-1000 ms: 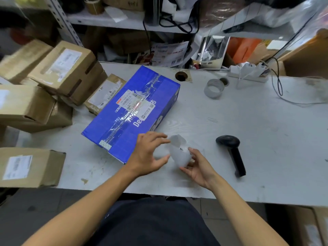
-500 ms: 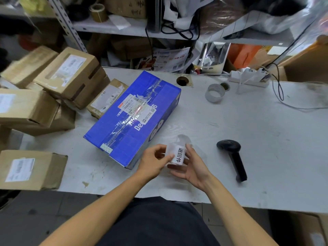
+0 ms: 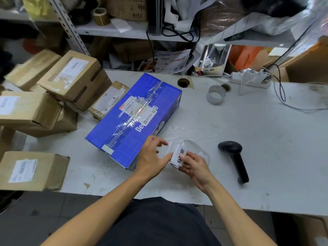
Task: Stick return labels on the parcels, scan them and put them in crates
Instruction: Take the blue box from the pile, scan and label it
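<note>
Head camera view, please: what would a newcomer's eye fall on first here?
The bright blue parcel lying askew mid-table, taped and already bearing a shipping label. Just before it, the left hand and right hand together hold a small roll of return labels. A black scanner lies to the right, brown boxes pile up left.

Open tabletop (image 3: pixel 221 125) is seen between the blue parcel (image 3: pixel 136 119) and the scanner (image 3: pixel 234 157), and more behind and to the right of the scanner. The left side is blocked by stacked brown boxes (image 3: pixel 58 91), with one brown box (image 3: pixel 33 171) at the near left edge. The blue parcel lies diagonally just left of centre. Toward the back, passage is narrowed by a tape roll (image 3: pixel 215 95), a power strip (image 3: pixel 252 79) and a trailing cable (image 3: pixel 284 98). The space above the rear edge is closed off by a cluttered shelf (image 3: pixel 124 31).
</note>
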### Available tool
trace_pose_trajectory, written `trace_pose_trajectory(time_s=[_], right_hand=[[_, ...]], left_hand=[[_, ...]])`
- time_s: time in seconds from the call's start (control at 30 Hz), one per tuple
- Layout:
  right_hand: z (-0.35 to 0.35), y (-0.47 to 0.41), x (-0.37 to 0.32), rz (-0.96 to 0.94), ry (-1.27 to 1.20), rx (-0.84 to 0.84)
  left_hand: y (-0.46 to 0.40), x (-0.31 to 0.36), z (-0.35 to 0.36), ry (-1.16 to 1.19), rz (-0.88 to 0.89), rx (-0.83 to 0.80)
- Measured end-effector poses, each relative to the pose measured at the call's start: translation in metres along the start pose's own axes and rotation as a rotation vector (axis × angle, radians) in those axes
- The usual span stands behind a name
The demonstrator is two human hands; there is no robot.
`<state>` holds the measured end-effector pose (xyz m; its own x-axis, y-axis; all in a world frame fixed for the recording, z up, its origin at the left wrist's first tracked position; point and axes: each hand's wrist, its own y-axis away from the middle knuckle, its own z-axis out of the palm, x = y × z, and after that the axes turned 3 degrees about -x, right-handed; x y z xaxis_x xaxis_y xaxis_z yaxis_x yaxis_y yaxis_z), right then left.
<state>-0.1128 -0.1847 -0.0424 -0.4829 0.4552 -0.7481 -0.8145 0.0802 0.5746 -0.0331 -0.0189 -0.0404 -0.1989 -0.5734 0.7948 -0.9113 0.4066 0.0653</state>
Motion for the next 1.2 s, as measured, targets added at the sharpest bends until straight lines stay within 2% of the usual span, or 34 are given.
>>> trace_pose_trajectory(time_s=[0.1, 0.33, 0.4, 0.5, 0.57, 0.7, 0.77, 0.83, 0.87, 0.9, 0.97, 1.03, 1.1, 1.2], right_hand=[[-0.001, -0.001, 0.0, -0.042, 0.062, 0.061], [0.0, -0.003, 0.0, -0.092, 0.146, 0.1], [-0.003, -0.006, 0.0, -0.092, 0.181, 0.127], [-0.01, -0.011, -0.003, -0.068, 0.255, 0.182], [-0.019, -0.015, -0.006, -0.034, 0.364, 0.246], [-0.034, -0.027, -0.008, 0.134, 0.846, 0.349], [-0.032, -0.027, -0.012, 0.118, 0.949, 0.4], [-0.021, -0.026, -0.022, 0.019, 1.016, 0.486], [-0.014, -0.025, -0.03, -0.009, 0.942, 0.468], [-0.006, -0.027, -0.039, 0.01, 0.768, 0.374], [0.015, -0.026, -0.059, 0.177, 0.316, -0.018], [0.035, -0.025, -0.072, 0.244, 0.086, -0.32], [0.053, -0.032, -0.08, 0.184, 0.043, -0.401], [0.079, -0.054, -0.088, 0.052, 0.133, -0.365]], left_hand=[[0.003, 0.005, -0.001, -0.013, 0.091, -0.044], [0.003, 0.01, -0.004, 0.182, -0.166, -0.218], [0.003, 0.009, -0.005, 0.214, -0.198, -0.211], [0.001, 0.007, -0.011, 0.223, -0.235, -0.102], [-0.002, 0.008, -0.018, 0.266, -0.247, -0.054], [-0.008, 0.017, -0.032, 0.478, -0.311, -0.053], [-0.011, 0.02, -0.037, 0.483, -0.325, -0.098], [-0.014, 0.021, -0.042, 0.466, -0.331, -0.11], [-0.015, 0.02, -0.045, 0.444, -0.321, -0.108], [-0.016, 0.02, -0.048, 0.415, -0.301, -0.105], [-0.017, 0.018, -0.053, 0.375, -0.246, -0.08], [-0.018, 0.015, -0.059, 0.37, -0.208, -0.035], [-0.02, 0.011, -0.068, 0.385, -0.203, 0.017], [-0.02, 0.002, -0.088, 0.372, -0.224, 0.123]])
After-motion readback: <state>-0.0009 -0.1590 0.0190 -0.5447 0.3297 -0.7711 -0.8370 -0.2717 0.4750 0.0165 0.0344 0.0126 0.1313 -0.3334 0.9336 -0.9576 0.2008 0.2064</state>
